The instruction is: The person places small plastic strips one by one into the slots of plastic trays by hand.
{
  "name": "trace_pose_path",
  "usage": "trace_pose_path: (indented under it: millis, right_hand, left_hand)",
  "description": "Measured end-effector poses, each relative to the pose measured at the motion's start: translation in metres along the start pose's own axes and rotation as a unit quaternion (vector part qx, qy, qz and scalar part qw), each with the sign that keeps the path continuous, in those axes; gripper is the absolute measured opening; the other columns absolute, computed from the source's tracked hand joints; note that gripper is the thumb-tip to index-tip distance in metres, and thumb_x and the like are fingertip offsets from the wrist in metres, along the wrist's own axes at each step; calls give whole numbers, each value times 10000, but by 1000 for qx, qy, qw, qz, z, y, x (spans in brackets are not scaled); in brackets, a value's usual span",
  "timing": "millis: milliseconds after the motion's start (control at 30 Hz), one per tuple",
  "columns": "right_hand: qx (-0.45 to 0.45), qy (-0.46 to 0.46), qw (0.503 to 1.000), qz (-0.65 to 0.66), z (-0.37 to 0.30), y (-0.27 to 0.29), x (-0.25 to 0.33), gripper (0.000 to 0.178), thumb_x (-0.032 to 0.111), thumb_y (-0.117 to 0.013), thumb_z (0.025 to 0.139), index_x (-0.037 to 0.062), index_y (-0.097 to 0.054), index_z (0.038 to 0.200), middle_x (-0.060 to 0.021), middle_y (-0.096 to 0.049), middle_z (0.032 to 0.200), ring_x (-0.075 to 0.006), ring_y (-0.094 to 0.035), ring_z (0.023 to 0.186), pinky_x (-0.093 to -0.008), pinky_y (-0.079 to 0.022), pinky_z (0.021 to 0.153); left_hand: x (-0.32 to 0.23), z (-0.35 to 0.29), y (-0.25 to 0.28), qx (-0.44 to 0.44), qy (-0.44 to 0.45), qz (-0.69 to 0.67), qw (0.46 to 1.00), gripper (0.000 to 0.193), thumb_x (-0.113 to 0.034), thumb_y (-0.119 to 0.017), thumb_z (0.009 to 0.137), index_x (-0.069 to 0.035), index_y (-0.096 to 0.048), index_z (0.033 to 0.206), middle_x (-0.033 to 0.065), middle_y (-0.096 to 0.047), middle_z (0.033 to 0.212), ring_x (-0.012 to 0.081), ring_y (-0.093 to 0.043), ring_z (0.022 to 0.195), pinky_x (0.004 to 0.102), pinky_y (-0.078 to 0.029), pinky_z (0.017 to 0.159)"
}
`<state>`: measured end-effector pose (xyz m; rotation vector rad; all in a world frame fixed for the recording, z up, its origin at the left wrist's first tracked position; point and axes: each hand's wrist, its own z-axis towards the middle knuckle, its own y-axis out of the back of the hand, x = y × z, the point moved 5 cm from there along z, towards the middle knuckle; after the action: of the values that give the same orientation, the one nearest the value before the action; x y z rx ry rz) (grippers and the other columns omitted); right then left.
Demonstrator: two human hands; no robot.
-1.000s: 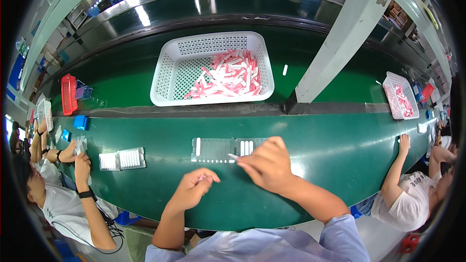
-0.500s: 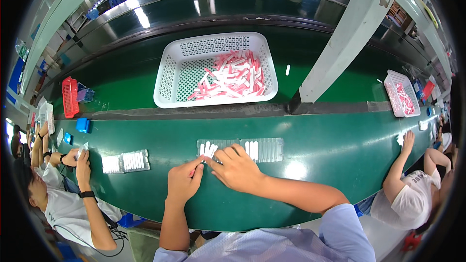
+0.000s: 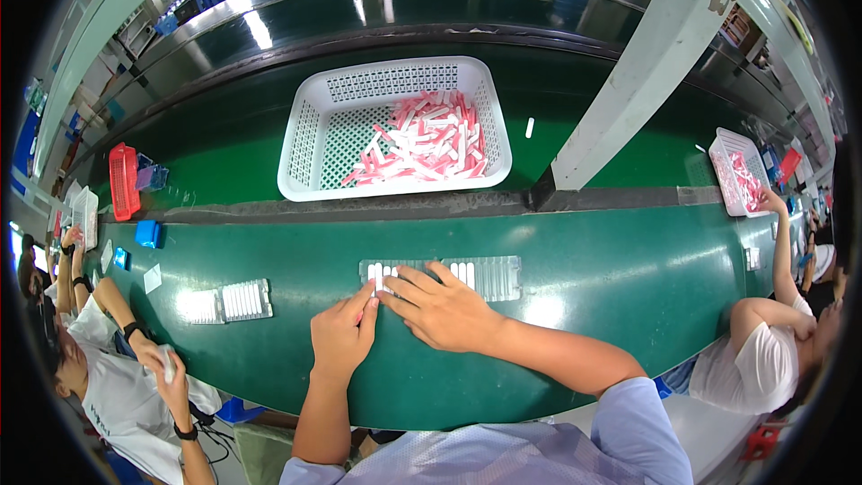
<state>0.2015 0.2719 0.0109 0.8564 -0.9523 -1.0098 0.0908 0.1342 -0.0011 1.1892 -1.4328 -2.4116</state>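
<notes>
A clear slotted plastic tray [image 3: 503, 278] lies on the green table in front of me, with several white sticks [image 3: 378, 272] in its left part and more in its middle. My right hand [image 3: 449, 313] lies over the tray's middle, fingers spread across the sticks and hiding some of them. At the tray's lower left corner is my left hand [image 3: 341, 334], its index fingertip against the end of the leftmost sticks. Its thumb sits a little apart below, with no held thing visible between them; the other fingers are curled.
Beyond the ledge stands a white basket [image 3: 292, 157] of pink and white sticks. One loose stick [image 3: 530, 127] lies right of it, near a slanted post [image 3: 620, 81]. Another filled tray [image 3: 245, 300] lies left. Co-workers sit on both sides; the right one reaches into a basket [image 3: 723, 175].
The fanned sticks at the tray's left now lie straighter. My right fingers have spread flatter over them. The left co-worker's hands moved lower; the right co-worker's hand went from table to basket.
</notes>
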Motion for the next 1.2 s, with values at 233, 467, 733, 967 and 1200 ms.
trace_pose_path:
  millis: [233, 467, 733, 967, 1200]
  right_hand:
    - [24, -25, 999, 32, -1, 2, 1, 569, 190, -664, 862, 60, -570, 1408, -122, -534, 1465, -288, -474, 1391, -505, -365, 1117]
    - [-20, -103, 994, -1, -10, 36, -15, 477, 212, -687, 866, 66, -638, 1318, -132, -547, 1451, -308, -459, 1401, -511, -336, 1150]
    - [-59, -124, 991, 1, -14, 24, -23, 144, 179, -759, 821, 95, -749, 937, -58, -661, 1227, -244, -556, 1250, -524, -355, 1114]
    - [-126, -63, 989, -36, -5, 23, -18, 91, 155, -713, 824, 98, -651, 856, -49, -668, 1046, -237, -605, 1079, -461, -414, 1041]
    - [-105, -100, 989, -37, -2, 18, -22, 79, 101, -660, 806, 113, -590, 839, -33, -589, 755, -217, -592, 800, -388, -439, 828]
  left_hand:
    - [-6, -1, 6, 0, -19, -17, 1000, 262, -143, -690, 936, -89, -749, 1185, 122, -651, 708, 257, -596, 560, 367, -461, 548]
    - [-7, -2, 3, 13, -44, 26, 999, 244, -149, -728, 895, -118, -775, 1132, 76, -624, 648, 238, -592, 527, 359, -454, 507]
    - [-3, -1, -1, -8, -47, 8, 999, 242, -192, -750, 885, -137, -792, 1117, 53, -596, 603, 220, -578, 508, 353, -450, 501]
    - [-8, 2, 3, 11, -42, 32, 999, 257, -206, -762, 879, -135, -792, 1124, 56, -604, 603, 219, -588, 509, 351, -457, 500]
    - [-4, -1, 2, 5, -46, -13, 999, 252, -184, -773, 863, -113, -790, 1105, 67, -603, 612, 222, -561, 500, 347, -435, 496]
